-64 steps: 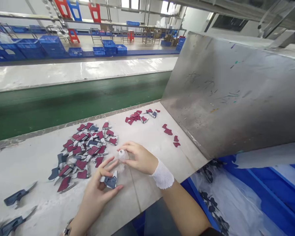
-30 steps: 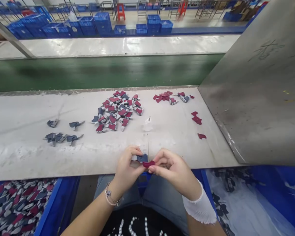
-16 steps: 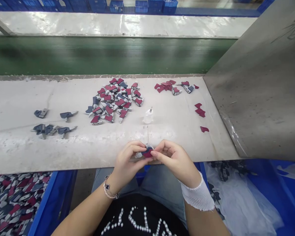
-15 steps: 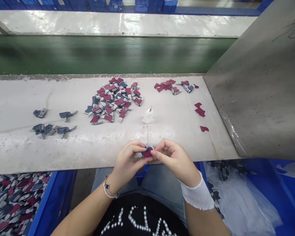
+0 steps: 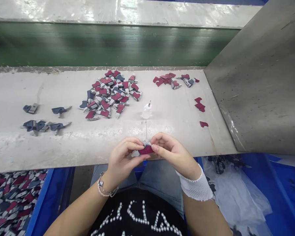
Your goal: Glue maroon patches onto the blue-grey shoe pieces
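Between my hands, at the table's front edge, is a small grey and dark blue part with a red face (image 5: 146,150). My left hand (image 5: 126,154) pinches its left side between thumb and fingers. The thumb and fingers of my right hand (image 5: 168,149) press on its right end. Just beyond stands a small white bottle (image 5: 147,111) with a thin tip. A pile of similar red-faced parts (image 5: 110,93) lies behind and to the left. Loose red pieces (image 5: 164,79) lie at the back right, beside a few more parts.
Several dark blue parts (image 5: 57,127) lie on the left of the table (image 5: 71,150). More red pieces (image 5: 200,107) are at the right, near a metal panel (image 5: 258,85). Blue bins (image 5: 43,203) stand below on both sides; a green belt (image 5: 100,46) runs behind.
The view has tilted down and shifted slightly. The red face of the held part now shows more fully, and both hands still hold it.
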